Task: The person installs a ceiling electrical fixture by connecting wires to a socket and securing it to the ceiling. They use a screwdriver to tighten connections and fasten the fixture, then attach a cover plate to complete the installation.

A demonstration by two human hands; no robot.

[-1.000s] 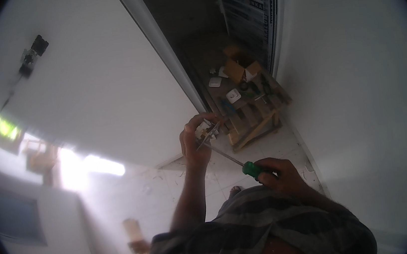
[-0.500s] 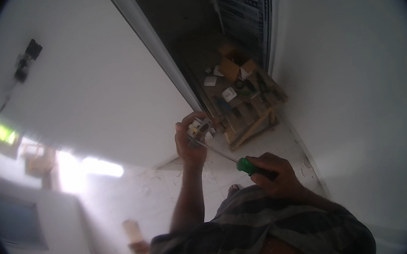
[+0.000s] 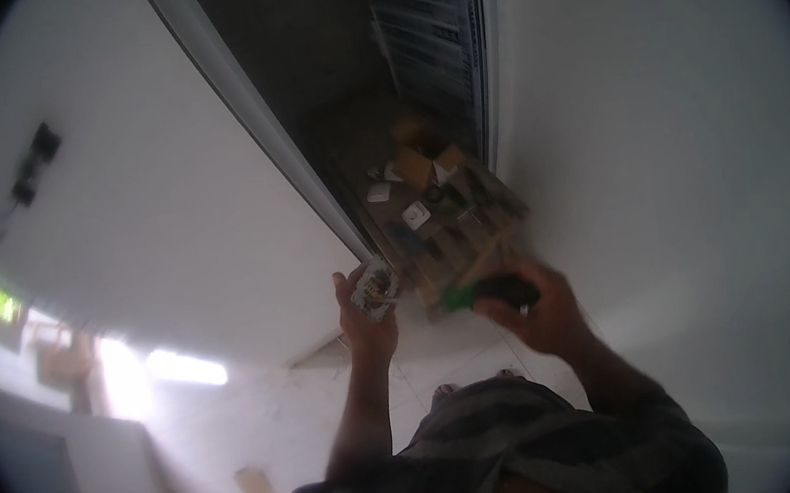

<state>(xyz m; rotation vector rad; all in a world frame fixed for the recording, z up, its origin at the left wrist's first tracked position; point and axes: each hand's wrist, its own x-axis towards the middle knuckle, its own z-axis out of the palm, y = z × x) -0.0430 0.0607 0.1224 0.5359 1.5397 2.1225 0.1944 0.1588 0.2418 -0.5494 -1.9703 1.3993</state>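
Note:
My left hand is closed on a wall socket insert, a squarish piece with a grey metal mounting frame and a yellowish middle. Its frame side faces up at me. In my right hand is a screwdriver with a green and black handle, smeared by motion. The handle points left, toward the insert; its shaft is too blurred to follow, so I cannot tell whether the tip touches the insert.
Beyond my hands stands a low wooden pallet table bearing an open cardboard box, a white socket cover and several tools. A doorway frame rises behind the left hand. White walls flank both sides; a wrapped panel leans in the doorway.
My left hand has turned the insert so its frame side faces up. My right hand has moved up and slightly right with the screwdriver. The view has shifted.

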